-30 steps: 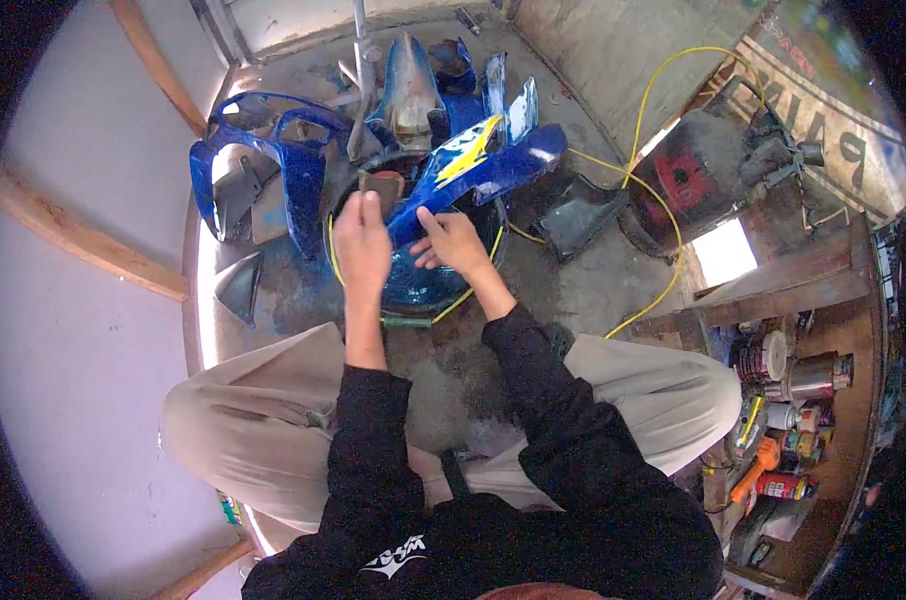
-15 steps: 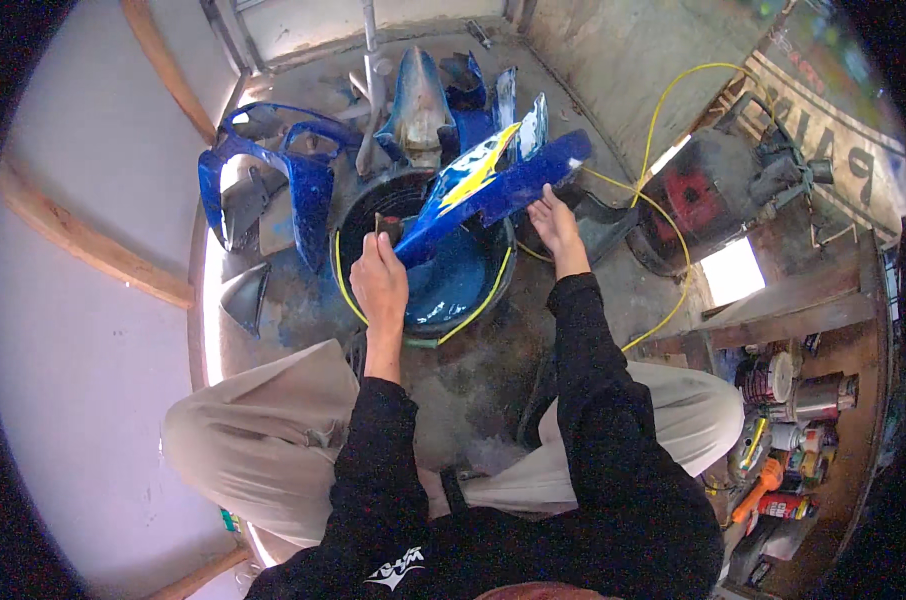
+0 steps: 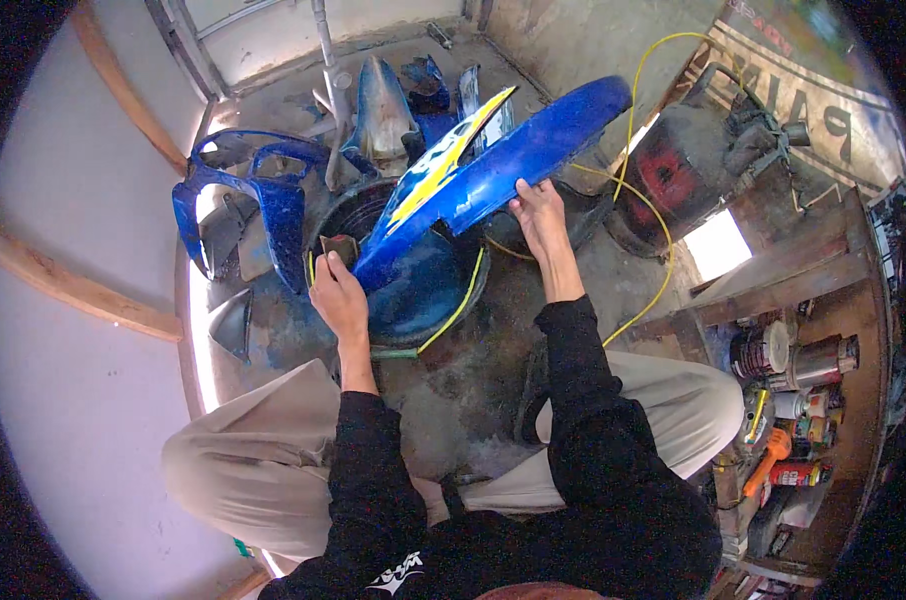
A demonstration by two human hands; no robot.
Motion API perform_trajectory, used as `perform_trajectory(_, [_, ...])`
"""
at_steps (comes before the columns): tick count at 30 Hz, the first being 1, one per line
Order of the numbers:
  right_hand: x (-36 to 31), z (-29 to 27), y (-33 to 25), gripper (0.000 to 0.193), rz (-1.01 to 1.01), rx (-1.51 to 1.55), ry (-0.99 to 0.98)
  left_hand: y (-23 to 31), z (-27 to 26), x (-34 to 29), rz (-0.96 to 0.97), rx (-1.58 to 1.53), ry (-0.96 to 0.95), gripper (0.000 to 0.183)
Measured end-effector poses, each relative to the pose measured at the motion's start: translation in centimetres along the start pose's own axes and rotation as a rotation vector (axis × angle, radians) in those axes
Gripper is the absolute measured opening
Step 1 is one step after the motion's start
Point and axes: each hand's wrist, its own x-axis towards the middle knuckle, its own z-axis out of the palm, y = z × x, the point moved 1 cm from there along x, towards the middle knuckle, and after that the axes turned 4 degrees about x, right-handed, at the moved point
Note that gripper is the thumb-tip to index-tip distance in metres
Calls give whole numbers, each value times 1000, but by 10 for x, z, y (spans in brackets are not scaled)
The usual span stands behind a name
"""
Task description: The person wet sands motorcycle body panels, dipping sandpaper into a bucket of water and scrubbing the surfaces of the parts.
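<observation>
A long blue motorcycle fairing panel [image 3: 513, 160] with a yellow and white stripe slants up to the right over a dark round tub [image 3: 398, 335] with bluish liquid. Fingers closed round its lower edge, my right hand [image 3: 543, 220] grips the panel near the middle. At the panel's narrow lower end is my left hand [image 3: 340, 300], closed on a small brown piece, apparently sandpaper [image 3: 341, 247]. That hand's fingertips meet the panel's tip; whether they also grip it is hidden.
More blue fairing parts [image 3: 291, 200] lie on the floor at the left and behind the tub. A grey post [image 3: 328, 90] rises there. At the right are a dark air tank [image 3: 663, 180], a yellow hose [image 3: 663, 225] and a shelf with several cans [image 3: 758, 352].
The panel has swung so that more of its broad blue face shows, and its far end reaches further up and right. Both hands have shifted left; the view has moved a little.
</observation>
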Motion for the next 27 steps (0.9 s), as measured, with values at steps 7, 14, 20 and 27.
perform_trajectory(7, [-20,45,-36,28,-162,-42,-113,23,-5,8,-22,-115,20,29])
perform_trajectory(14, [-56,77,-40,25,-330,-23,-90,31,-9,37,94,-160,164,28])
perform_trajectory(20, [-83,57,2,26,-345,-49,57,16,7,55,83,-67,64,26])
perform_trajectory(27, [-93,36,33,27,-256,63,139,10,-3,44,36,-186,126,28])
